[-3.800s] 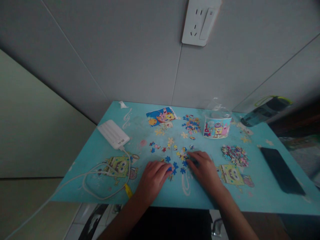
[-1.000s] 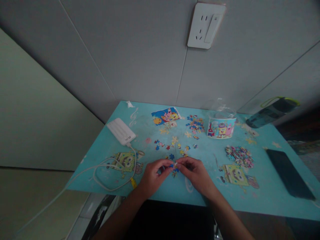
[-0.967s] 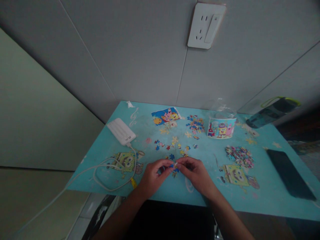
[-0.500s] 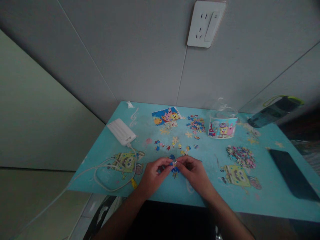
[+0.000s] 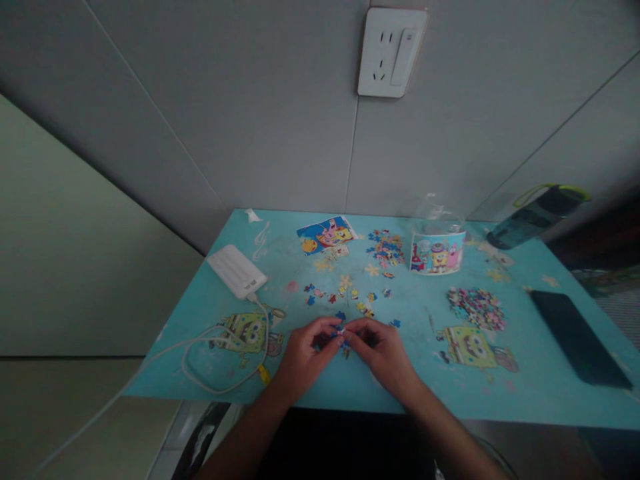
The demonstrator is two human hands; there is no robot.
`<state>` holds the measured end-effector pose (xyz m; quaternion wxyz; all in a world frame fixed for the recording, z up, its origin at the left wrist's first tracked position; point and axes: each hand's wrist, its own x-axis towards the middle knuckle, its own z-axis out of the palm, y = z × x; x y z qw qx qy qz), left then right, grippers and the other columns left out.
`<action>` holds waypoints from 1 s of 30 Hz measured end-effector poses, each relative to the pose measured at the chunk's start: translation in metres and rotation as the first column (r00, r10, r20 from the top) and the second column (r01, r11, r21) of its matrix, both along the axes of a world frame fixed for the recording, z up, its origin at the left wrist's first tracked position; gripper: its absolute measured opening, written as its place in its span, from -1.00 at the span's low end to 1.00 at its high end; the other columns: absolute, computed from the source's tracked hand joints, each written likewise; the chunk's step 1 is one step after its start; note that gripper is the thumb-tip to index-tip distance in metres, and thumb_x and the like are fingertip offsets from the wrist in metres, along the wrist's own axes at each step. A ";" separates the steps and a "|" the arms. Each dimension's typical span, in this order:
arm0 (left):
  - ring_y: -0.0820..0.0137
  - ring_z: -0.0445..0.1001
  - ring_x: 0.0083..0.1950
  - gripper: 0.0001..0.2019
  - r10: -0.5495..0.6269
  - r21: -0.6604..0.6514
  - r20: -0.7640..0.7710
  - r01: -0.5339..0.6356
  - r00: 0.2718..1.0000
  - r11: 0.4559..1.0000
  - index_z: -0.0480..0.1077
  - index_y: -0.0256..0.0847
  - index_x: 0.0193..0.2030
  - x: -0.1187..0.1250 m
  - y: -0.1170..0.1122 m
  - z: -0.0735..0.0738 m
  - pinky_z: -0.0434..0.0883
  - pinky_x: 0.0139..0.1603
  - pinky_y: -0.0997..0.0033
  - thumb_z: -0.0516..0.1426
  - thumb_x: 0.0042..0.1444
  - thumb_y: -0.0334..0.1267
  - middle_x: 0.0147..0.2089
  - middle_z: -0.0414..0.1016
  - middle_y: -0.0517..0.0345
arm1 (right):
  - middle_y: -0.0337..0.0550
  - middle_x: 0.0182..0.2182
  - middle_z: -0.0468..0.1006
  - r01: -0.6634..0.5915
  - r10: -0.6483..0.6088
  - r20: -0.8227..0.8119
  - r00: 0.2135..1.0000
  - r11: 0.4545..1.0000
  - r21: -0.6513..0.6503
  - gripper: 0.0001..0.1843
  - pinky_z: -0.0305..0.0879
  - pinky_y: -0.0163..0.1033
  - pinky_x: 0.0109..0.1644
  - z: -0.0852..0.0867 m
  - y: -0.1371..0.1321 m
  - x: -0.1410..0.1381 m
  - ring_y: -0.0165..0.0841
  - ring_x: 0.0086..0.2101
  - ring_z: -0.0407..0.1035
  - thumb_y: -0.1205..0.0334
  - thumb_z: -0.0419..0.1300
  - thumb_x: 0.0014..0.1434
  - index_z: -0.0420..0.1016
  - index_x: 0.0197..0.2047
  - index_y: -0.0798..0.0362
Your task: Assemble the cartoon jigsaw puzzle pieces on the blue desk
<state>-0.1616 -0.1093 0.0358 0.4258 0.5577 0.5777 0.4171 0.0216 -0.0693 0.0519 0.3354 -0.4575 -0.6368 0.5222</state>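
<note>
Near the front of the table, my left hand (image 5: 311, 352) and my right hand (image 5: 377, 347) meet, thumbs and fingers pinching small blue jigsaw puzzle pieces (image 5: 341, 331) between them. The fingertips partly hide these pieces, so I cannot tell how many are joined. Just beyond my hands lies a blue piece (image 5: 341, 315). Several loose puzzle pieces (image 5: 332, 299) are scattered in a rough row farther back. Behind them rests a picture card (image 5: 326, 236) with cartoon figures.
Two heaps of pieces lie to the right: one by the card (image 5: 386, 247), a larger one (image 5: 477, 308). A clear tub (image 5: 437, 253), a bottle (image 5: 537, 217) and a dark phone-like slab (image 5: 580, 339) stand or lie rightward. At left is a white power bank (image 5: 237, 271) with a cable (image 5: 267, 333).
The view has shifted slightly, so the table sits a little farther left. My hands stay together at the blue pieces, with the fingertips drawn slightly closer.
</note>
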 end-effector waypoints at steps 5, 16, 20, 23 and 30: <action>0.36 0.57 -0.21 -0.73 -0.017 0.005 -0.007 0.017 1.000 1.000 0.49 -0.11 0.02 -0.002 0.000 0.002 0.47 -0.18 0.39 0.22 0.21 -0.12 -0.19 0.62 0.15 | -0.20 -0.36 0.62 -0.018 0.015 0.035 0.999 0.996 0.086 -0.83 0.30 -0.27 -0.29 0.000 -0.004 0.000 -0.38 -0.40 0.41 0.11 0.27 0.25 0.63 -0.18 -0.02; 0.37 0.54 -0.26 -0.75 -0.064 0.022 -0.057 0.065 0.996 0.998 0.50 -0.11 0.00 0.000 -0.001 0.003 0.44 -0.18 0.39 0.18 0.24 -0.11 -0.27 0.60 0.17 | -0.06 0.00 0.60 -0.326 0.065 0.507 0.859 0.834 0.446 -0.66 0.24 -0.05 0.18 0.024 0.036 0.000 -0.19 0.01 0.42 0.33 0.08 0.35 0.52 0.12 -0.02; 0.40 0.50 -0.31 -0.77 -0.055 0.040 -0.063 0.058 0.996 0.998 0.49 -0.13 -0.02 0.002 -0.002 0.003 0.40 -0.25 0.43 0.17 0.24 -0.13 -0.31 0.57 0.18 | -0.03 0.21 0.45 -0.531 0.077 0.693 0.717 0.705 0.471 -0.54 0.17 -0.01 0.27 0.017 0.053 -0.012 -0.14 0.20 0.29 0.43 0.10 0.30 0.43 0.23 0.01; 0.41 0.49 -0.32 -0.77 -0.040 0.052 -0.050 0.043 0.998 0.998 0.48 -0.13 -0.03 0.003 -0.002 0.004 0.39 -0.25 0.44 0.17 0.24 -0.12 -0.30 0.57 0.18 | -0.03 0.23 0.44 -0.576 0.064 0.737 0.673 0.671 0.467 -0.52 0.15 0.04 0.31 0.008 0.051 -0.014 -0.14 0.25 0.24 0.43 0.11 0.29 0.40 0.26 0.00; 0.44 0.41 -0.40 -0.71 0.028 0.049 -0.035 -0.027 0.999 0.998 0.45 -0.12 0.04 0.003 -0.001 0.000 0.32 -0.36 0.45 0.16 0.25 -0.06 -0.28 0.56 0.18 | -0.13 0.23 0.44 -0.539 0.084 0.726 0.683 0.728 0.423 -0.40 -0.04 0.10 0.42 0.004 0.025 0.016 -0.21 0.26 0.25 0.54 0.08 0.22 0.41 0.26 -0.11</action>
